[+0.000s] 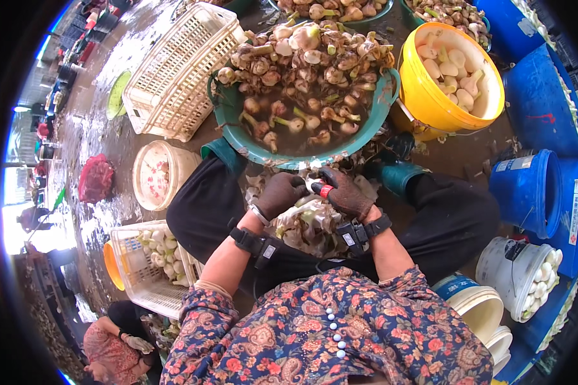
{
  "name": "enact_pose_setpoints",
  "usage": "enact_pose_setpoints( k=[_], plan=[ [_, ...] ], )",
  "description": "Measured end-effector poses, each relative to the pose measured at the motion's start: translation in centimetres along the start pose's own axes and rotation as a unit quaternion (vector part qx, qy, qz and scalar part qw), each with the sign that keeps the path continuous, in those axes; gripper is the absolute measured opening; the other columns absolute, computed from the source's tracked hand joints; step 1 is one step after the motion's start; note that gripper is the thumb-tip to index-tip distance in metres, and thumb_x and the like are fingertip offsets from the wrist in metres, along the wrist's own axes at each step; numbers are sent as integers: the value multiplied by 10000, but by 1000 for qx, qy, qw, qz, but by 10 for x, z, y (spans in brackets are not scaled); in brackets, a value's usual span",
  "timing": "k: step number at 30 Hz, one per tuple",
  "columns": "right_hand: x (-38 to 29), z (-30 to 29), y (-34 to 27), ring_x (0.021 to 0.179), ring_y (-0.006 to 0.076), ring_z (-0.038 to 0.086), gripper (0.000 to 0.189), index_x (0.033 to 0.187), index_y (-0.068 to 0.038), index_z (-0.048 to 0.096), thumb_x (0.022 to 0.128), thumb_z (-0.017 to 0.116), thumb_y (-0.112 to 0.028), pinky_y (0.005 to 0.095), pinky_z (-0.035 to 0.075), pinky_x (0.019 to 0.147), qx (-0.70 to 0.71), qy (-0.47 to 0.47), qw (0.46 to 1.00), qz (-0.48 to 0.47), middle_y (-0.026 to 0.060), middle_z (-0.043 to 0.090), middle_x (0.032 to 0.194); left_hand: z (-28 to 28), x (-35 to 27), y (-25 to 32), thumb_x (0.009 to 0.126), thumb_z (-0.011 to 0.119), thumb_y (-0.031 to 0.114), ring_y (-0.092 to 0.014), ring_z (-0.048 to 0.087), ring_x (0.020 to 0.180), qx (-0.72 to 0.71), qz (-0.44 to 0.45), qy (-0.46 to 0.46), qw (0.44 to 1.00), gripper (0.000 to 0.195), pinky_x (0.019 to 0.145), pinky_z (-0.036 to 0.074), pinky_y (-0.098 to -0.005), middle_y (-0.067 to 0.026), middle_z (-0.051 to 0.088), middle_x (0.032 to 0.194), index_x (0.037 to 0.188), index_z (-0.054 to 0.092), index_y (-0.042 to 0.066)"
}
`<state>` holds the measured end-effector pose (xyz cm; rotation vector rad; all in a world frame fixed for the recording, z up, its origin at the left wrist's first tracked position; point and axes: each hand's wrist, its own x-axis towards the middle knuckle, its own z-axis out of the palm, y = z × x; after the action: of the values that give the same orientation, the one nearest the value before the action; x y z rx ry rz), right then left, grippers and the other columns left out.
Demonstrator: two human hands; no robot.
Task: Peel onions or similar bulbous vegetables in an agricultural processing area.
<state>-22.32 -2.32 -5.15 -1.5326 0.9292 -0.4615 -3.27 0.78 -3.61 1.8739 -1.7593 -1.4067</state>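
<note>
My left hand [280, 193], in a dark brown glove, and my right hand [348, 193], gloved alike with a red band on one finger, meet above my lap. Between them they grip a whitish garlic bulb [312, 185], mostly covered by the fingers. Loose peeled skins [303, 221] are heaped below the hands, between my legs. Just beyond stands a wide green basin [289, 158]. Murky water fills its near part, where unpeeled garlic bulbs [296, 125] float; many more are piled at its far side.
Right of the basin, a yellow bucket [414, 91] holds peeled bulbs. Blue bucket [520, 192] and white bucket [503, 264] stand farther right. On the left are stacked plastic crates [173, 82], a cream bucket [142, 192] and a crate [130, 279] with peeled bulbs. Another person [113, 346] sits lower left.
</note>
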Motion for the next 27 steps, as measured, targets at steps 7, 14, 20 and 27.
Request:
enact_pose_setpoints(
  k=[7,14,20,27],
  plan=[
    [-8,-16,-25,1094,239,554,385,1268,-27,471,931,456,-214,290,440,886,93,55,994,11,185,549,1202,-7,-11,0,891,554,342,-115,586,666,-477,-84,1,875,397,566,481,-258,-55,628,827,1063,577,-14],
    [-6,4,-17,777,112,557,422,1127,-18,557,946,428,-377,248,467,659,331,-10,935,126,57,609,959,18,-11,14,799,675,84,-104,586,791,-245,114,195,943,238,706,474,-254,-41,650,884,1016,622,0],
    [-3,5,-7,691,101,538,498,1131,-45,550,934,384,-472,228,437,574,253,-35,962,98,34,601,892,10,-9,11,829,629,66,-109,585,795,-153,110,159,969,163,736,470,-269,-59,661,869,978,630,-1],
    [4,15,14,921,123,555,389,1198,-23,511,948,433,-312,260,466,798,316,-4,948,-31,72,589,1048,16,-2,15,868,563,99,-134,585,733,-166,57,223,959,142,673,471,-268,-52,640,805,931,625,-14]
  ],
)
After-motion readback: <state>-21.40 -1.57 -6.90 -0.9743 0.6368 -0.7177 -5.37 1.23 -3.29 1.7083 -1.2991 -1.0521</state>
